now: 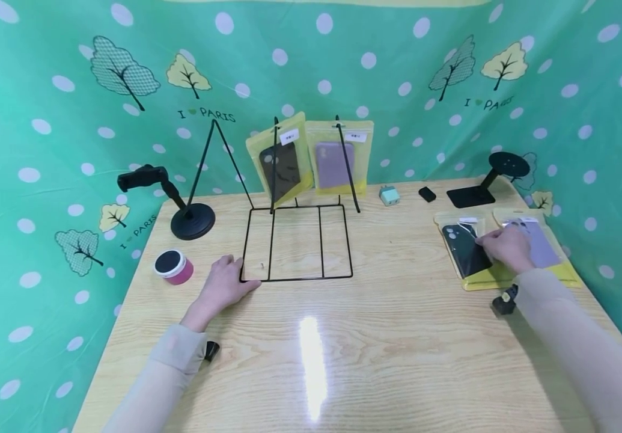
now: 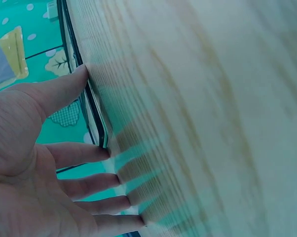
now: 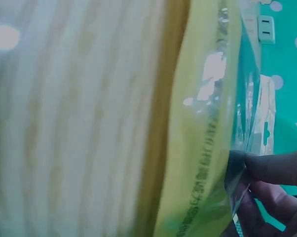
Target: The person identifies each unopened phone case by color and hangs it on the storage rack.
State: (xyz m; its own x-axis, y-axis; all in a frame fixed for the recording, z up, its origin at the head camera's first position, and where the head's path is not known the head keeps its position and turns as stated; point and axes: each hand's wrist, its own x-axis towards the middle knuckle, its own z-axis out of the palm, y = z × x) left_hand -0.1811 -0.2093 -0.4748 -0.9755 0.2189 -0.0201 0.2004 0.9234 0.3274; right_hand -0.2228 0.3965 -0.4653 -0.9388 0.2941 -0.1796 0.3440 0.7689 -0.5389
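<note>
My left hand (image 1: 224, 285) lies at the near left corner of a black wire rack (image 1: 297, 279), thumb and fingers spread and straight. In the left wrist view, the thumb and index finger touch the rack's wire (image 2: 95, 111). Two bagged phone cases hang on the rack, a dark phone case (image 1: 280, 171) and a purple phone case (image 1: 332, 165). On the right, my right hand (image 1: 509, 245) pinches a clear and yellow bag holding a dark phone case (image 1: 467, 249). The thumb presses the bag (image 3: 198, 123) in the right wrist view. Beside it lies another bagged purple phone case (image 1: 540, 243).
A black stand (image 1: 193, 221) and a pink jar (image 1: 174, 268) are on the left. Toward the back are a light-blue plug adapter (image 1: 389, 195), a small black object (image 1: 426, 194) and another black stand (image 1: 473, 195). A polka-dot cloth (image 1: 397, 108) backs the wooden table (image 1: 386, 337).
</note>
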